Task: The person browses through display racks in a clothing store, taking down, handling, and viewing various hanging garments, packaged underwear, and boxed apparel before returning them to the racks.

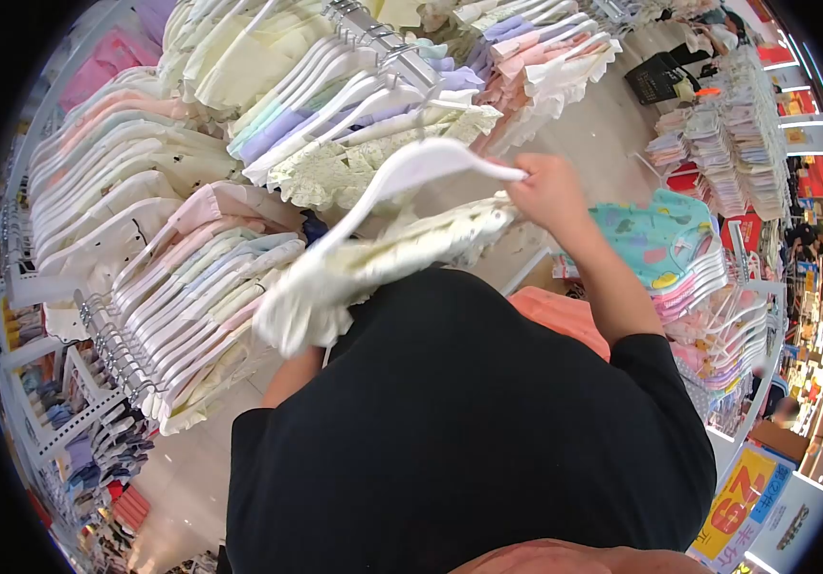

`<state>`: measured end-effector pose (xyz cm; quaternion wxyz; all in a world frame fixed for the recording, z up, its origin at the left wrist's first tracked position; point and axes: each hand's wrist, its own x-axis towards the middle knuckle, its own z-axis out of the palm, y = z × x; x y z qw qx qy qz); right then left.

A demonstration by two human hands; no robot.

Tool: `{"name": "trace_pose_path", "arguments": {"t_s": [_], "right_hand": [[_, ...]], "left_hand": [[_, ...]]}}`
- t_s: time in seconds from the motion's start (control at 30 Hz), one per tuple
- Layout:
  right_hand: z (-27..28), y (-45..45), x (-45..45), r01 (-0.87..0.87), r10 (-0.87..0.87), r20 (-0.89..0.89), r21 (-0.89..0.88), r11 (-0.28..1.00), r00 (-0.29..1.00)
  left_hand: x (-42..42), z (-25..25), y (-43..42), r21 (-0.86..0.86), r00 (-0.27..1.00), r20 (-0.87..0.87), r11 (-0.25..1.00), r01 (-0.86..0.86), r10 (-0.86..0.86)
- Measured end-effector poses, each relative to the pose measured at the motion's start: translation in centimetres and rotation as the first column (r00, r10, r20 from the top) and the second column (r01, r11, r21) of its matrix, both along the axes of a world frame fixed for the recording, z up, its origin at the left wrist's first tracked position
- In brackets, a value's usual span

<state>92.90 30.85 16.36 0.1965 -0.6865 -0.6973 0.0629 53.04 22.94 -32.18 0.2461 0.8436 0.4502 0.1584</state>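
Note:
My right hand [547, 193] is closed around the right end of a white clothes hanger [421, 163], held in front of my chest. Below the hanger is a cream ruffled children's garment [383, 253], blurred in places; its right edge reaches close to my right hand. Whether the garment is still fully on the hanger I cannot tell. My left forearm [295, 376] rises beneath the garment's left end, which hides the left hand and its fingers. Just beyond the hanger hangs a pale green floral garment [354, 163] on a rack.
A metal rack arm [388, 48] carries several pastel garments ahead. More clothes on white hangers [191, 297] fill the left rack. To the right hang a teal printed garment [656, 239] and a coral garment [560, 316]. A yellow price sign [737, 502] stands at lower right.

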Motion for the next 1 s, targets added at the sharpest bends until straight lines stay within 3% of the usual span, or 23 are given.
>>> {"name": "trace_pose_path", "arguments": {"t_s": [0.07, 0.1, 0.17, 0.37, 0.47, 0.57, 0.67, 0.87, 1.0], "right_hand": [[-1.4, 0.7, 1.8, 0.105, -0.104, 0.047, -0.024, 0.994, 0.993], [-1.8, 1.0, 2.5, 0.139, -0.136, 0.085, -0.030, 0.990, 0.987], [-2.2, 1.3, 3.3, 0.170, -0.161, 0.155, -0.046, 0.984, 0.975], [-4.7, 3.6, 4.4, 0.157, -0.132, 0.278, -0.070, 0.985, 0.951], [-5.9, 5.1, 4.6, 0.142, -0.108, 0.289, -0.099, 0.985, 0.951], [-7.3, 5.8, 5.0, 0.103, -0.068, 0.281, -0.111, 0.988, 0.957], [-8.6, 6.0, 5.2, 0.109, -0.067, 0.275, -0.139, 0.984, 0.959], [-11.9, 7.3, 5.3, 0.062, -0.039, 0.236, -0.093, 0.994, 0.971], [-13.3, 8.9, 4.4, 0.025, -0.008, 0.164, -0.101, 0.995, 0.986]], "left_hand": [[-0.1, 0.0, -1.0, -0.009, 1.000, 0.013, 1.000, -0.019, 0.019], [1.1, 5.3, -0.4, -0.597, 0.969, -0.053, 0.770, -0.226, 0.243], [2.2, 12.0, 0.4, -0.724, 0.946, -0.041, 0.643, -0.250, 0.321], [0.5, 11.2, 0.5, -0.786, 0.934, -0.155, 0.533, -0.314, 0.321], [-2.4, 6.0, -2.7, -0.645, 0.893, -0.228, 0.627, -0.437, 0.388], [-3.8, 6.8, -4.0, -0.743, 0.889, -0.354, 0.490, -0.456, 0.291], [-4.0, 6.5, -4.8, -0.770, 0.888, -0.355, 0.447, -0.454, 0.291], [-3.7, 6.0, -5.0, -0.736, 0.897, -0.399, 0.518, -0.436, 0.189], [-3.2, 5.4, -4.4, -0.780, 0.913, -0.365, 0.476, -0.406, 0.182]]}}
